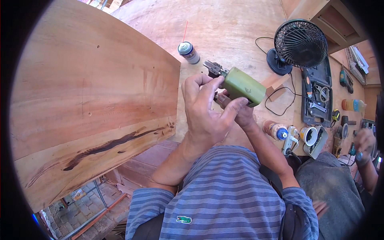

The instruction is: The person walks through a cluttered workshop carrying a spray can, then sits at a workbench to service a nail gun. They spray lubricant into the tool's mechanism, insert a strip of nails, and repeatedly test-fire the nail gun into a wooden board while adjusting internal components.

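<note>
Right hand: gripping the green canister
Left hand: touching canister's neck, can't really tell if it's gripping
Spray can: sitting left of canister

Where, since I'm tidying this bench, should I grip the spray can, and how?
Best around the spray can's round body, probably from the right: it appears upright, a thin red straw rises from its top, and the wooden panel lies to its left.

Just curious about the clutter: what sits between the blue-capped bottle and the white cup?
In the head view, a white power strip with plugs in it lies between the blue-capped bottle and white cup.
</note>
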### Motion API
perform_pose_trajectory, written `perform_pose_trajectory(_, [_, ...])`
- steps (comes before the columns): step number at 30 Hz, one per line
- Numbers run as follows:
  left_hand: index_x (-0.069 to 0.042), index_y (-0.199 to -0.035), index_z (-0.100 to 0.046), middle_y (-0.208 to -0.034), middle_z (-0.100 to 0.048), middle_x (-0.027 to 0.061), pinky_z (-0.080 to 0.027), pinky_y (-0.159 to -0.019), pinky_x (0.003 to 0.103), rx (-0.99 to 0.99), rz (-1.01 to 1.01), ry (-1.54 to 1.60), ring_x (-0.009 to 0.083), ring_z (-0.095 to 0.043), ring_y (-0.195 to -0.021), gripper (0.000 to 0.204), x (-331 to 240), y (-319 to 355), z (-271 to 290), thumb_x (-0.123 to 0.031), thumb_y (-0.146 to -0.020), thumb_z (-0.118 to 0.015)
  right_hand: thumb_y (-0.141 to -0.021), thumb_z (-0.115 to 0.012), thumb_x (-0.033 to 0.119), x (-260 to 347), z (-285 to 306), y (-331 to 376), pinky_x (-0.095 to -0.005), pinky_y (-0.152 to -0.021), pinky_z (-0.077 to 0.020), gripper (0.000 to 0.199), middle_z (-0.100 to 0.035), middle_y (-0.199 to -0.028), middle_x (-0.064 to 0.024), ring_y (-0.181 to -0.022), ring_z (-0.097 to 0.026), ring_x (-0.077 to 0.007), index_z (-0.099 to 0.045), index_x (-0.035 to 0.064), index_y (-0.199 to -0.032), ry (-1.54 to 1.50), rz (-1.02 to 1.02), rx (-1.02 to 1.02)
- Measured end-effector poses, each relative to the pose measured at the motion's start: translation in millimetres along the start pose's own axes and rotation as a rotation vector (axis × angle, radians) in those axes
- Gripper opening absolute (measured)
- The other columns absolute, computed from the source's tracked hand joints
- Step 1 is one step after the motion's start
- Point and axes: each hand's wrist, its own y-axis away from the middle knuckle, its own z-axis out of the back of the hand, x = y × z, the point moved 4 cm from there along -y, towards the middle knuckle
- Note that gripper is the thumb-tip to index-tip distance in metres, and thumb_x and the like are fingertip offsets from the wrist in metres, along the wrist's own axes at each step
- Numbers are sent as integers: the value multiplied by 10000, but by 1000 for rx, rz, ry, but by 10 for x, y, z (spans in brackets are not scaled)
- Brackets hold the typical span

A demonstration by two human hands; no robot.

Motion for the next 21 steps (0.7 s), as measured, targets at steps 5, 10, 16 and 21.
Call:
perform_pose_trajectory(5, [55, -1163, -597, -1150, -499, 126, -455, -904, 343, 24, 79, 78, 229, -523, -1083, 757, 99, -11, -48, -307, -591, -935, -843, -741, 99, 78, -60, 19, -296, -837, -544, 336, -691, -1083, -106, -960, -662, -152, -648, -32, -1138, -336, 68, 77])
perform_pose_trajectory(10, [16, -1177, -573, -1197, -537, 155, -456, -914, 339, 16, 268, 565, 203, -544, -1085, 625, 429, 13, -148, -358, -748, -831, -809, -746, 68, 204, -114, -95, -276, -711, -518, 230, -708, -917, -74, -832, -658, -120, -680, -4, -1017, 57, 260, -32])
perform_pose_trajectory(16, [-66, -1151, -544, -1028, -629, 43, -502, -822, 302, -114, 621, 1176, 120, -608, -936, 245, 816, 7, -301, -259, -1001, -557, -743, -724, 64, 309, -282, -193, -373, -575, -481, 133, -622, -692, -184, -642, -641, -334, -627, 17, -820, 509, 282, -99])
perform_pose_trajectory(21, [-102, -1079, -605, -992, -656, 29, -501, -822, 346, -36, 663, 1219, 144, -623, -933, 274, 1154, -100, -286, -355, -1002, -532, -753, -741, 120, 280, -426, -224, -500, -661, -484, 246, -635, -768, -243, -757, -628, -444, -592, -4, -903, 637, 142, -15])
